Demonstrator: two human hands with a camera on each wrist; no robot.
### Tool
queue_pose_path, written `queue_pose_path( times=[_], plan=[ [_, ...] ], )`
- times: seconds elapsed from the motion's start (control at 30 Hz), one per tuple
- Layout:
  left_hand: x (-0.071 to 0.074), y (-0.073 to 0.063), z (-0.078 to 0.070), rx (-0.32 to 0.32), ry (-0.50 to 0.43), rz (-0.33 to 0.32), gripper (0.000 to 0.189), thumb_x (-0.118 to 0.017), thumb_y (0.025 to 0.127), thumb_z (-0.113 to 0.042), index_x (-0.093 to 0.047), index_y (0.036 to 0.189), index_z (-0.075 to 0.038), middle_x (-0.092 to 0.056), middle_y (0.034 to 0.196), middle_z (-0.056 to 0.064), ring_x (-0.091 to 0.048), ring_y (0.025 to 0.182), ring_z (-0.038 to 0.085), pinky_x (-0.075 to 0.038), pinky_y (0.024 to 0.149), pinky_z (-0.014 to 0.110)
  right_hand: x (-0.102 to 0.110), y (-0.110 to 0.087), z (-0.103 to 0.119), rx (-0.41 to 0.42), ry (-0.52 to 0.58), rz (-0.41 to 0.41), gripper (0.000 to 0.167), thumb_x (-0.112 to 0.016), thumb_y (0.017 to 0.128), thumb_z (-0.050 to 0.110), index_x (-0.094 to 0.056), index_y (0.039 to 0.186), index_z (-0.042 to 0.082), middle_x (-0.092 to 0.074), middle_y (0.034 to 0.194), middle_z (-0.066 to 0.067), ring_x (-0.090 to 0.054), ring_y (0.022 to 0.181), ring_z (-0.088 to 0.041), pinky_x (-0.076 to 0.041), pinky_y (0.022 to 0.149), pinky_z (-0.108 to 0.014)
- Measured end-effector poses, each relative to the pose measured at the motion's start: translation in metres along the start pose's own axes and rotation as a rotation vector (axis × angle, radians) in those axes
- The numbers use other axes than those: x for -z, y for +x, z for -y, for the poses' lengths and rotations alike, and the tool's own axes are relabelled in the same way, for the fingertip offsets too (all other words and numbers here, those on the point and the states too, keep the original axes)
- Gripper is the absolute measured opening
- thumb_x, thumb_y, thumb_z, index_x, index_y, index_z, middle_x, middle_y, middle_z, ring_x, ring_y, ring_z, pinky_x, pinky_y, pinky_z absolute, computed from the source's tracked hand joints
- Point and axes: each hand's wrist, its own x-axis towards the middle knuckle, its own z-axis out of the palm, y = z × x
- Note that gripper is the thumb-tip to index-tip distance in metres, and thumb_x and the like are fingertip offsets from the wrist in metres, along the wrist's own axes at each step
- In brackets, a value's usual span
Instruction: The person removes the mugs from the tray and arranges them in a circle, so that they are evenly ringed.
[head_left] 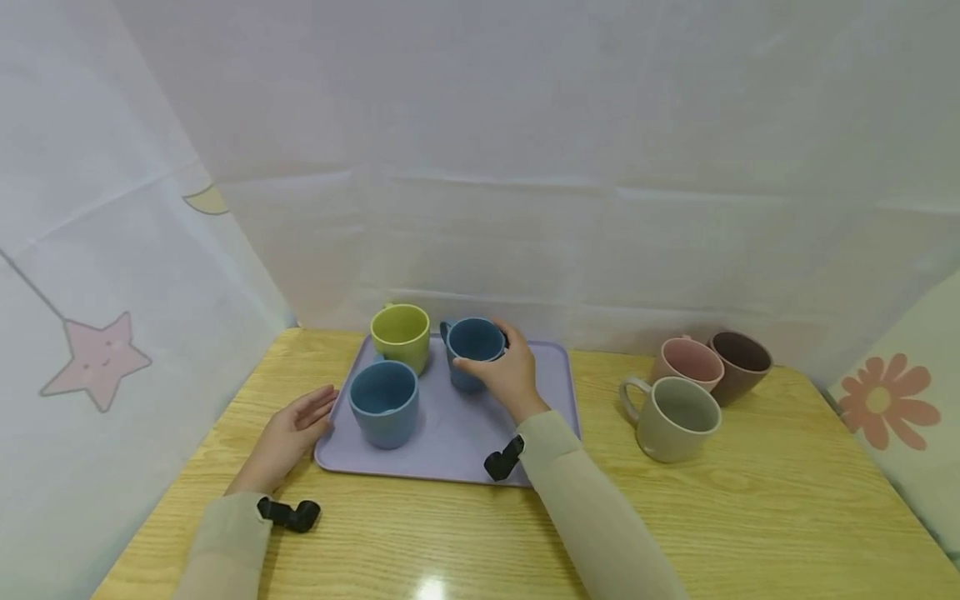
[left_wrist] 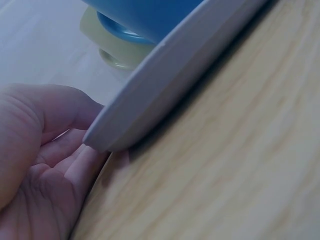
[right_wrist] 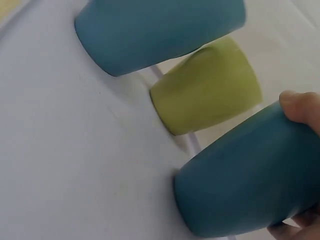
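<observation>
My right hand [head_left: 512, 372] grips a dark blue mug [head_left: 468, 385] from its right side, the thumb near the rim at the front. Upright at the back of the lilac tray [head_left: 450, 450], this mug has its handle pointing left; in the right wrist view the dark blue mug [right_wrist: 245, 180] appears at or just above the tray surface. By the tray's left edge lies my left hand [head_left: 288, 437], fingers loosely extended, holding nothing. In the left wrist view, fingers of the left hand [left_wrist: 45, 145] meet the tray's corner. A lighter blue mug [head_left: 385, 417] and a yellow-green mug [head_left: 405, 337] stand on the tray's left side.
On the wooden table [head_left: 750, 517], right of the tray, stand a grey-white mug [head_left: 671, 429], a pink mug [head_left: 686, 362] and a dark brown mug [head_left: 742, 367], close together. A white cloth [head_left: 487, 208] hangs behind the table and along its sides.
</observation>
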Motion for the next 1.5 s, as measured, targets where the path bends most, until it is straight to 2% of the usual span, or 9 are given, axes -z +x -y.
queue_pose_path(
  times=[0.2, 0.43, 0.67, 0.83, 1.07, 1.27, 1.5],
  plan=[
    [0.001, 0.0, 0.0, -0.007, 0.002, 0.004, 0.062, -0.058, 0.105, -0.012, -0.029, 0.159, -0.001, -0.037, 0.159, 0.021, -0.035, 0.146, 0.036, -0.041, 0.097, 0.006, 0.019, -0.013, -0.006, -0.001, 0.034, -0.042, 0.093, -0.097, 0.067, 0.032, -0.052, 0.147, 0.012, -0.056, 0.141, -0.008, -0.056, 0.126, -0.029, -0.052, 0.1, -0.048],
    [0.004, -0.002, -0.001, -0.014, 0.023, -0.004, 0.062, -0.058, 0.105, -0.013, -0.028, 0.159, 0.0, -0.037, 0.159, 0.021, -0.035, 0.145, 0.036, -0.041, 0.096, 0.006, 0.036, -0.03, -0.001, 0.005, 0.066, -0.108, 0.095, -0.096, 0.068, 0.029, -0.049, 0.148, 0.009, -0.053, 0.142, -0.012, -0.056, 0.125, -0.032, -0.054, 0.098, -0.049],
    [0.003, -0.001, 0.003, -0.012, 0.005, 0.001, 0.062, -0.057, 0.105, -0.011, -0.028, 0.158, 0.001, -0.036, 0.159, 0.022, -0.035, 0.145, 0.036, -0.041, 0.097, 0.006, 0.056, -0.04, 0.01, 0.056, 0.025, -0.144, 0.098, -0.097, 0.067, 0.026, -0.048, 0.149, 0.005, -0.049, 0.144, -0.017, -0.053, 0.13, -0.036, -0.051, 0.103, -0.049],
    [0.002, -0.001, 0.002, -0.018, -0.007, 0.004, 0.062, -0.057, 0.105, -0.011, -0.028, 0.158, 0.002, -0.036, 0.159, 0.024, -0.036, 0.145, 0.035, -0.041, 0.097, 0.006, 0.078, -0.044, 0.017, 0.087, 0.002, -0.17, 0.097, -0.096, 0.069, 0.024, -0.047, 0.15, 0.005, -0.048, 0.146, -0.017, -0.051, 0.132, -0.036, -0.05, 0.104, -0.05],
    [0.0, -0.002, -0.002, -0.014, -0.033, 0.01, 0.062, -0.057, 0.104, -0.008, -0.028, 0.158, 0.002, -0.035, 0.159, 0.024, -0.033, 0.146, 0.038, -0.041, 0.097, 0.006, 0.11, -0.049, 0.029, 0.058, 0.006, -0.233, 0.099, -0.097, 0.067, 0.021, -0.046, 0.151, 0.006, -0.049, 0.148, -0.016, -0.053, 0.132, -0.037, -0.052, 0.101, -0.048],
    [0.0, -0.001, -0.002, -0.007, -0.04, 0.012, 0.062, -0.056, 0.105, -0.009, -0.027, 0.159, 0.002, -0.034, 0.159, 0.024, -0.033, 0.146, 0.037, -0.042, 0.097, 0.007, 0.135, -0.055, 0.039, 0.058, -0.001, -0.267, 0.098, -0.097, 0.069, 0.024, -0.047, 0.151, 0.005, -0.051, 0.148, -0.016, -0.052, 0.135, -0.033, -0.048, 0.107, -0.045],
    [-0.002, 0.001, 0.0, -0.019, -0.038, 0.02, 0.063, -0.057, 0.105, -0.01, -0.027, 0.158, 0.002, -0.033, 0.159, 0.025, -0.033, 0.146, 0.037, -0.042, 0.097, 0.007, 0.165, -0.067, 0.05, 0.057, -0.027, -0.32, 0.098, -0.096, 0.07, 0.027, -0.046, 0.152, 0.011, -0.047, 0.15, -0.01, -0.05, 0.137, -0.027, -0.044, 0.111, -0.042]
  ],
)
